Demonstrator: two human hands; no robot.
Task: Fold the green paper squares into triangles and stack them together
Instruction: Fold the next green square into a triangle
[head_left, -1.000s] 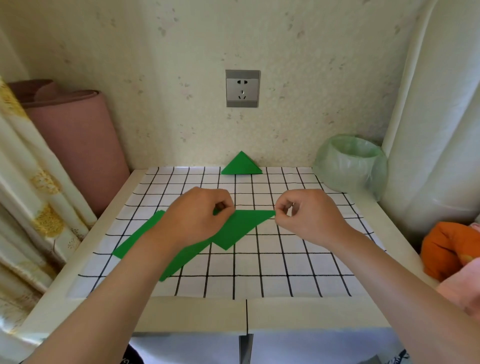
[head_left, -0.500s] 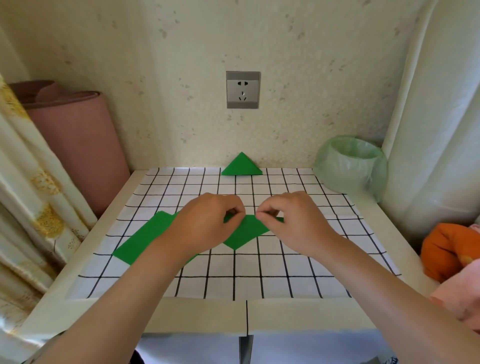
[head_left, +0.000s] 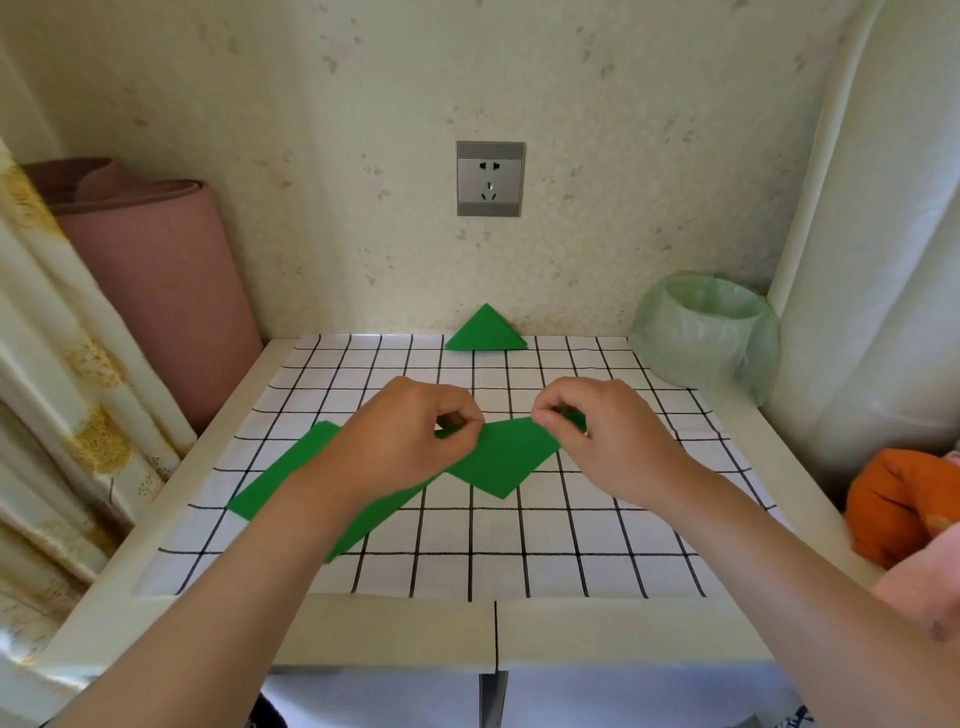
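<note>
A green paper sheet (head_left: 501, 460) lies at the middle of the checked mat (head_left: 519, 545), one corner pointing toward me. My left hand (head_left: 400, 441) pinches its left upper part, and my right hand (head_left: 608, 431) pinches its right corner, folded over toward the centre. Under my left forearm lies more flat green paper (head_left: 283, 480), partly hidden; how many sheets I cannot tell. A folded green triangle stack (head_left: 485, 332) rests at the mat's far edge against the wall.
A green-lined bin (head_left: 706, 332) stands at the back right of the white table (head_left: 389, 631). A pink roll (head_left: 156, 291) leans at the left by a curtain (head_left: 62, 415). Orange and pink cloth (head_left: 904, 504) lies off the right edge.
My right hand has carried the sheet's right corner leftward toward my left hand, shortening the visible sheet. The paper under my left arm and the far triangle stack stayed put.
</note>
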